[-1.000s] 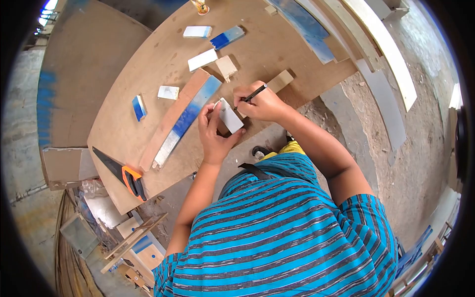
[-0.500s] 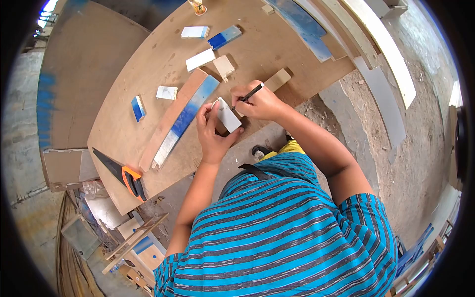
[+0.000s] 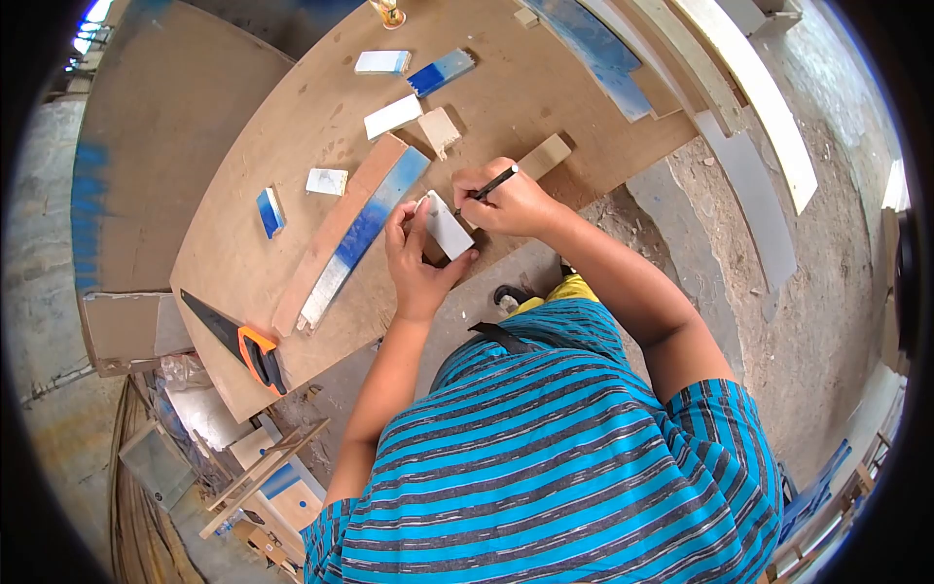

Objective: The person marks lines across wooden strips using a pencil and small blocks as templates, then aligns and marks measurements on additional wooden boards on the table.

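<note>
My left hand (image 3: 420, 265) grips a small white block (image 3: 449, 229) between thumb and fingers, near the table's front edge. A black pen (image 3: 494, 183) is pinched in my right hand (image 3: 506, 202), its tip close to the block's right side; whether it touches is too small to tell. Left of my hands lies a long board (image 3: 362, 234) with a blue and white painted face. Behind them rest a bare wood block (image 3: 441, 130) and a white block (image 3: 393, 118). Another wooden piece (image 3: 545, 156) lies just beyond my right hand.
On the brown table (image 3: 292, 127), a handsaw (image 3: 238, 341) with an orange and black handle lies at the left corner. A blue-ended block (image 3: 270, 212) and several other offcuts are scattered about. A cup (image 3: 391, 14) stands at the far edge. Long boards (image 3: 769, 107) extend at the right.
The block, pen and both hands appear slightly further left, as do the table pieces, so the view has shifted a little. Both hands keep their holds.
</note>
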A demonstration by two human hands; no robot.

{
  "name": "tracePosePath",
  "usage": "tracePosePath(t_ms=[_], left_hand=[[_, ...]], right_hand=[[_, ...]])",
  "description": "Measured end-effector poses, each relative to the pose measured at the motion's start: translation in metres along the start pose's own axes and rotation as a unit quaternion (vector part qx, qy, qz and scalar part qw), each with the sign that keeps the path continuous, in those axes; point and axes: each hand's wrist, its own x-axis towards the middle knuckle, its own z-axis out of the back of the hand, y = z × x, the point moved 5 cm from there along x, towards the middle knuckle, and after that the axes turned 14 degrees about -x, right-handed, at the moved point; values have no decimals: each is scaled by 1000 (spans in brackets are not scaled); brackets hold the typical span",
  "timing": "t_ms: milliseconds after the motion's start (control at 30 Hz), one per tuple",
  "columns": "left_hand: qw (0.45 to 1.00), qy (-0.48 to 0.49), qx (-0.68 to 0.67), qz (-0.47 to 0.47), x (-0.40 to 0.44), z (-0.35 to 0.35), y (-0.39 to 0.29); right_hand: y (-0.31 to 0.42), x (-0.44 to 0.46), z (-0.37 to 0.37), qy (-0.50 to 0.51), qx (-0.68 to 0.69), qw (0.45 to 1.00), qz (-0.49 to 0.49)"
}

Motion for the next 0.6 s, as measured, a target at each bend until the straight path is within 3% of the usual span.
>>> tracePosePath(t_ms=[300,500,600], left_hand=[[1000,1,3,-16,1,0,-2],[1000,2,4,-20,1,-1,-3],[1000,-9,15,-23,2,0,-4]], right_hand=[[0,-4,0,11,20,997,69],[-3,-5,-7,126,-47,987,88],[-5,0,-1,74,80,992,68]])
